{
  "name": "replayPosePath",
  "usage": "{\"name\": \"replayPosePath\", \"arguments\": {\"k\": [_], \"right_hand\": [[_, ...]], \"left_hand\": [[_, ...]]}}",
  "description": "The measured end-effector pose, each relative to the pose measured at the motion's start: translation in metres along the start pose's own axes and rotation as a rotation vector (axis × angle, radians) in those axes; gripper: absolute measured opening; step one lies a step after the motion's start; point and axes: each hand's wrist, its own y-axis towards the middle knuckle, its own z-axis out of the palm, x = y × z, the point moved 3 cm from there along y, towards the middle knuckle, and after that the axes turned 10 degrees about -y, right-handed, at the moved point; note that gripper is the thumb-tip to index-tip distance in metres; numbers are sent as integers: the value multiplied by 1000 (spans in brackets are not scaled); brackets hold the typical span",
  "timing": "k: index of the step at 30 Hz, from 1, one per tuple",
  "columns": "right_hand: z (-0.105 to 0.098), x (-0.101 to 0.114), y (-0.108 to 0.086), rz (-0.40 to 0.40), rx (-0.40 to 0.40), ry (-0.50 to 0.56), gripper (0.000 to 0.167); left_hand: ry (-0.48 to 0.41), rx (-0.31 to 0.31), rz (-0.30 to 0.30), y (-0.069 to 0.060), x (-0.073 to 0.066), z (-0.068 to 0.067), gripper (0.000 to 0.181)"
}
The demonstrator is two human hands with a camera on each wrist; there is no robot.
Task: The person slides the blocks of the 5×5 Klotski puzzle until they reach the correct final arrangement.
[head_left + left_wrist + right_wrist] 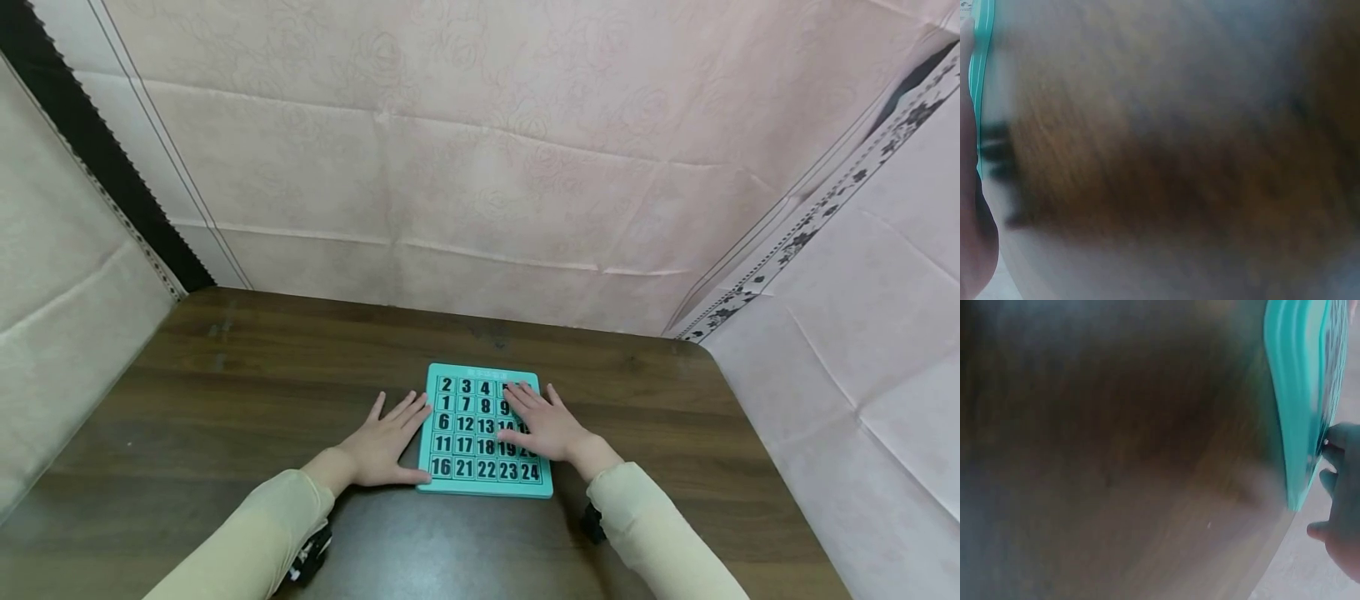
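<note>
A teal sliding number puzzle (466, 446) lies flat on the table, its square tiles printed with black numbers. My left hand (384, 447) is spread at the puzzle's left edge, fingertips and thumb touching its border. Over the right-hand columns lies my right hand (551, 427), fingers extended across the tiles and hiding several numbers. The left wrist view catches only a strip of the teal frame (982, 50) beside part of the hand. In the right wrist view the puzzle's thick side (1294, 394) shows, with fingertips (1335, 440) on its top face.
The brown wood-grain table (247, 417) extends around the puzzle on all sides. Pale cloth (450, 183) hangs behind it, and more cloth encloses the left and right sides. Dark wrist devices (309, 557) sit under both sleeves.
</note>
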Motion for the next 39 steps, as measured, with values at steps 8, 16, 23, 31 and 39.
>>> {"name": "replayPosePath", "arguments": {"k": [8,16,23,31,39], "right_hand": [[-1,-7,-4,-7,13,10,80],[0,-17,-11,9,5,21,79],[0,-22,-14,8,10,38,80],[-2,-20,-15,6,-24,65,78],[-11,5,-2,-42,-57,53,80]], "left_hand": [[-7,4,3,0,0,0,101],[-14,6,2,1,0,0,101],[-18,4,0,1,0,0,102],[-13,4,8,1,-1,1,101],[-23,-13,13,0,1,1,101]]}}
